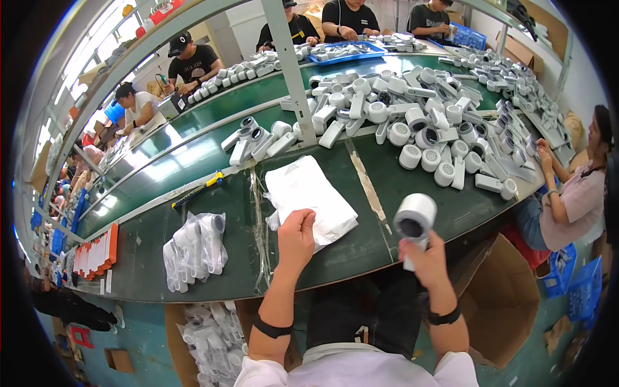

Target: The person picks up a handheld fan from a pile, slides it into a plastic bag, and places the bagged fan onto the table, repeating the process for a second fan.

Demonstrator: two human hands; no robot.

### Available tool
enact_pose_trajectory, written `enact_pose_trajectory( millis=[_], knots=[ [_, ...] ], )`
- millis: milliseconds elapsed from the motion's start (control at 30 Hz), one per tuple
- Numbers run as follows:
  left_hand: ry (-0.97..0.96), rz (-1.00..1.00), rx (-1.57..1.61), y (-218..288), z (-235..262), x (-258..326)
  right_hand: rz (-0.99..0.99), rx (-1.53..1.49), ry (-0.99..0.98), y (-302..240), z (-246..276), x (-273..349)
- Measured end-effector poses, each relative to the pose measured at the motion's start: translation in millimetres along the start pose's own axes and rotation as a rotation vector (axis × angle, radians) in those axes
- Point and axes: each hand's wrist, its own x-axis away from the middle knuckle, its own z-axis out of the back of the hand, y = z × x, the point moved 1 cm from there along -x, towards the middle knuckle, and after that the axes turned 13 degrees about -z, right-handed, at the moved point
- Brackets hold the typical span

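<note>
In my right hand [427,258] is a white hair-dryer-shaped device [416,216], gripped by its short handle. Its round head points up, with a dark opening toward me. My left hand [296,238] is closed in a pinch over the near edge of a stack of thin white plastic bags [308,193], and a bag's edge appears to be between the fingers. Left of the stack, several bagged devices [195,251] lie side by side on the dark green table [248,213]. A large heap of unbagged devices [400,109] covers the table's far right.
A yellow-and-black tool [198,189] lies at the left. A metal post [293,71] rises beyond the bags. Below the table edge stand a box of bagged devices [216,348] and an open cardboard box [500,297]. A person [574,187] sits at the right; others work across the belt [148,168].
</note>
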Motion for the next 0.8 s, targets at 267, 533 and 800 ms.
enact_pose_trajectory(
  millis=[267,533,800],
  knots=[
    [-0.066,-0.1,-0.044,-7.9,7.5,-5.3,-0.307,0.203,-0.466,14.1,-47.4,18.8],
    [-0.124,-0.181,-0.072,37.2,36.8,-47.4,-0.27,0.293,-0.477,20.5,-44.3,24.5],
    [-0.262,0.122,0.209,30.7,25.5,-6.3,-0.31,0.237,-0.534,10.2,-32.0,36.1]
  ],
)
